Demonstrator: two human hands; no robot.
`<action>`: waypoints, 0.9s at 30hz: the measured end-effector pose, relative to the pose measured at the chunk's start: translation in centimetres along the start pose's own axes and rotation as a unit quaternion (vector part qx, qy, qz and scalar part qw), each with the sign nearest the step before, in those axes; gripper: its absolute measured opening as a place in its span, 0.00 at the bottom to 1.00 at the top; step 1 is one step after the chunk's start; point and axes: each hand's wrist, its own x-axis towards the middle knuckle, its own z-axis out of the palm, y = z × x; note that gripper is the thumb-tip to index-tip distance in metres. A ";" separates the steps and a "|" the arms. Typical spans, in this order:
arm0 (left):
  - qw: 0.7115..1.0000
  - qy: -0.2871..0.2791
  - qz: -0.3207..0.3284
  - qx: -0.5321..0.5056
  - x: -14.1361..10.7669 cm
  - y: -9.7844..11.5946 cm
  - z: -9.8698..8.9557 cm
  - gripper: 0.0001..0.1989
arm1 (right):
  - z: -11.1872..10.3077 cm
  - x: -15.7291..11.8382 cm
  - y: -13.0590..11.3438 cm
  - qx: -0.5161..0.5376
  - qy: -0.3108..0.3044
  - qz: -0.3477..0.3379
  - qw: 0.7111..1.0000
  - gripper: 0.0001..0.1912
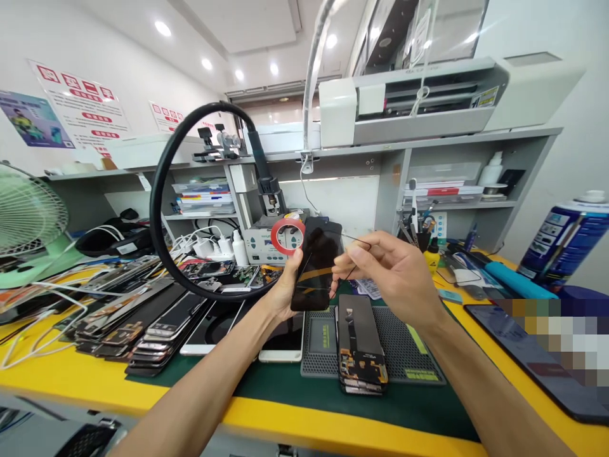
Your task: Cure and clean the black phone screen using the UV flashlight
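Hose (pixel 158 190), thick, black, looped, blocks part of the grey shelves (pixel 285 158) behind the bench (pixel 276 416); two white-edged phones (pixel 209 327) lie toward its front edge; left hand (pixel 286 282) grips one glossy black phone (pixel 314 260), raised mid-bench; right hand (pixel 394 273), fingertips closed, pinches one thin black strand (pixel 359 240).

Bench (pixel 285 416): work mat (pixel 404 343) at centre, panel stack (pixel 362 330) on it | left of mat: two phones (pixel 280 339), then layered panels (pixel 162 327), fan (pixel 31 209) far left | right: tablet (pixel 514 355), spray can (pixel 559 244) behind it | rear: shelf unit (pixel 392 145), machine (pixel 337 111) on top
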 end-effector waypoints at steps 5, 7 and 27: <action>0.999 -0.052 -0.001 -0.011 -1.0 0.6 -0.6 0.36 | 0.4 -0.9 -0.7 -0.032 -0.024 -0.077 0.996 0.08; 0.998 -0.069 0.007 -0.005 -1.4 1.1 -0.6 0.33 | 0.6 -1.2 -0.6 -0.045 -0.031 -0.085 0.995 0.07; 0.991 -0.118 -0.014 0.069 -2.3 2.0 0.8 0.26 | -0.5 0.1 0.8 -0.001 -0.003 0.058 0.998 0.18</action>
